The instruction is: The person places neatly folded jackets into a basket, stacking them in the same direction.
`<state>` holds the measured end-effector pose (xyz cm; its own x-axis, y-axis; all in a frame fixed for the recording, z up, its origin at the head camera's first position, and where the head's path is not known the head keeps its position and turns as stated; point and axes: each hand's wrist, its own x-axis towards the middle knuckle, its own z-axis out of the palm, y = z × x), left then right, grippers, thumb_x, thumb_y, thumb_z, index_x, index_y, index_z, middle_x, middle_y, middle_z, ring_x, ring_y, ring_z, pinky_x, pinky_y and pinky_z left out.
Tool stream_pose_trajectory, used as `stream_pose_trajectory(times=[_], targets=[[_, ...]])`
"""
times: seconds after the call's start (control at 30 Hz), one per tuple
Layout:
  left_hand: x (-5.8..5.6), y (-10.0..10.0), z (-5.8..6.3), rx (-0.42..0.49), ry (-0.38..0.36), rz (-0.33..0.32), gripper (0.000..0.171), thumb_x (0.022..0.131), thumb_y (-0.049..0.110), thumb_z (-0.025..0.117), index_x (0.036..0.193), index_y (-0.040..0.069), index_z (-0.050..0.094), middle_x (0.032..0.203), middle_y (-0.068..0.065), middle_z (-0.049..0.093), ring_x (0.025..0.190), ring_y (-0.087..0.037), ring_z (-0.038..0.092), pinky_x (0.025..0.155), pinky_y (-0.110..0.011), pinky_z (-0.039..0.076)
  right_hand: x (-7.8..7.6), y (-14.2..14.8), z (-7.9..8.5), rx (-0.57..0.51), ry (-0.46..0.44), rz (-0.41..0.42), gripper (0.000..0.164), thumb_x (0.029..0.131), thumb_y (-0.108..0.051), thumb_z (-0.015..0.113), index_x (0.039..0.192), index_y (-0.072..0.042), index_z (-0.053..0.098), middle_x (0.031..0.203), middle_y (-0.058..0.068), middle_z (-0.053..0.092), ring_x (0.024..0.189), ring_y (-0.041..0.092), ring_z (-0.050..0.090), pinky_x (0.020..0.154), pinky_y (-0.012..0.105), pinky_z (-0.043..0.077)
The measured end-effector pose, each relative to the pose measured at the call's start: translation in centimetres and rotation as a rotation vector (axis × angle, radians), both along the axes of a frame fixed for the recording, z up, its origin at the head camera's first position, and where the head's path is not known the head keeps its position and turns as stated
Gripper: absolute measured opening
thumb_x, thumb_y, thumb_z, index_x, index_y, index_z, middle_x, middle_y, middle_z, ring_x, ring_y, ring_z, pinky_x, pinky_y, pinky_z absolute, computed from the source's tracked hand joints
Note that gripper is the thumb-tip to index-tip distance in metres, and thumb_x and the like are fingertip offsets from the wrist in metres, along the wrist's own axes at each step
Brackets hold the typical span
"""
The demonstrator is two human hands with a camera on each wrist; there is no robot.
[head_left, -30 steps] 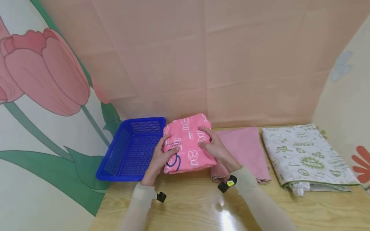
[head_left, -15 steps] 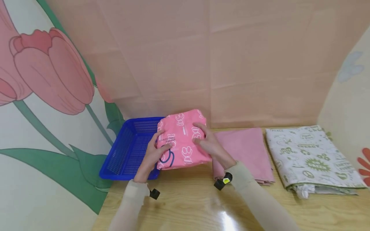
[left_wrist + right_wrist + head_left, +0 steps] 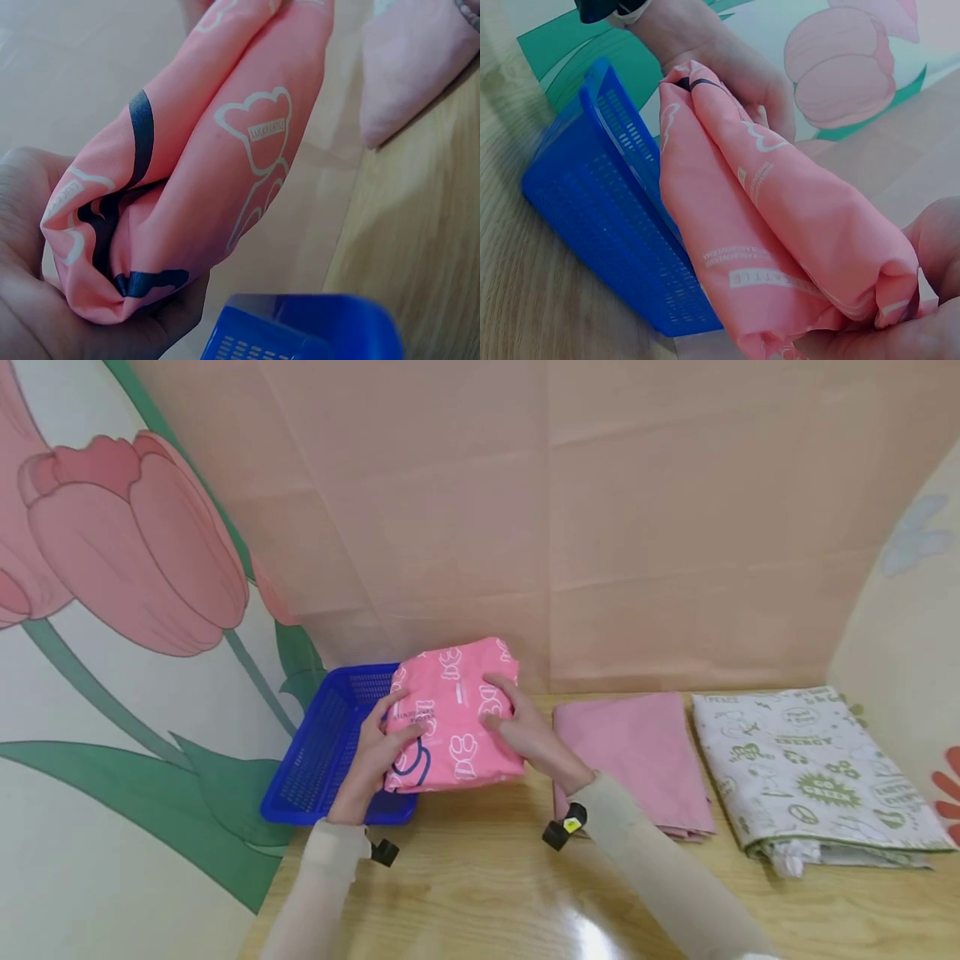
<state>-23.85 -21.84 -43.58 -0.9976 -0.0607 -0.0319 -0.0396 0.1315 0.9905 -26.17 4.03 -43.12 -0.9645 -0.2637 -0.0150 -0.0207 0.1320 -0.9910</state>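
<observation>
A folded pink cloth (image 3: 457, 735) with white bear-like outlines and a dark blue curve is held up between both hands, overlapping the right part of a blue plastic basket (image 3: 315, 768) in the head view. My left hand (image 3: 375, 752) grips its left side, thumb on top. On the opposite side my right hand (image 3: 528, 731) grips it, thumb and fingers over the upper face. Folded layers of the cloth (image 3: 202, 165) show edge-on in the left wrist view. From the right wrist, the cloth (image 3: 757, 217) appears raised beside the basket (image 3: 615, 210).
A plain pink folded cloth (image 3: 630, 760) lies on the wooden table (image 3: 480, 877) right of the hands. Farther right is a white folded cloth (image 3: 817, 768) with green print. A beige sheet (image 3: 540, 527) hangs behind, and a tulip-painted wall (image 3: 135, 543) stands at the left.
Both hands have carried the pink printed cloth leftward and slightly up, so it covers more of the basket's right side. The basket and the two other cloths stay on the table.
</observation>
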Motion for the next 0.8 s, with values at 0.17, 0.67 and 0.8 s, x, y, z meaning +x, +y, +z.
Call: stream_pose_trajectory(times=[0.17,0.67,0.8], targets=[[-0.4,-1.2,0.5,0.025,-0.02,0.014,0.074,0.093,0.012,0.082,0.157,0.03,0.051,0.122,-0.022,0.071,0.08,-0.017,0.077,0.069,-0.034,0.066,-0.5,-0.9,0.1,0.0,0.026,0.029,0.074,0.1,-0.008,0.068,0.165,-0.03,0.04,0.164,0.018,0.042,0.114,0.03,0.066,0.094,0.036,0.058],[-0.5,-5.1,1.7,-0.01,-0.112,0.049,0.075,0.096,0.019,0.08,0.16,0.036,0.047,0.131,-0.021,0.066,0.084,-0.019,0.078,0.073,-0.037,0.067,-1.3,-4.2,0.0,-0.047,0.012,0.092,0.072,0.102,-0.009,0.067,0.166,-0.029,0.04,0.167,0.017,0.038,0.11,0.025,0.064,0.084,0.028,0.055],[-0.1,-6.8,1.9,-0.032,-0.138,0.058,0.074,0.098,0.022,0.078,0.162,0.037,0.043,0.134,-0.02,0.064,0.085,-0.018,0.077,0.074,-0.035,0.067,-1.3,-5.6,-0.3,-0.08,0.007,0.133,0.073,0.103,-0.009,0.066,0.166,-0.03,0.039,0.169,0.015,0.037,0.116,0.024,0.062,0.09,0.029,0.054]])
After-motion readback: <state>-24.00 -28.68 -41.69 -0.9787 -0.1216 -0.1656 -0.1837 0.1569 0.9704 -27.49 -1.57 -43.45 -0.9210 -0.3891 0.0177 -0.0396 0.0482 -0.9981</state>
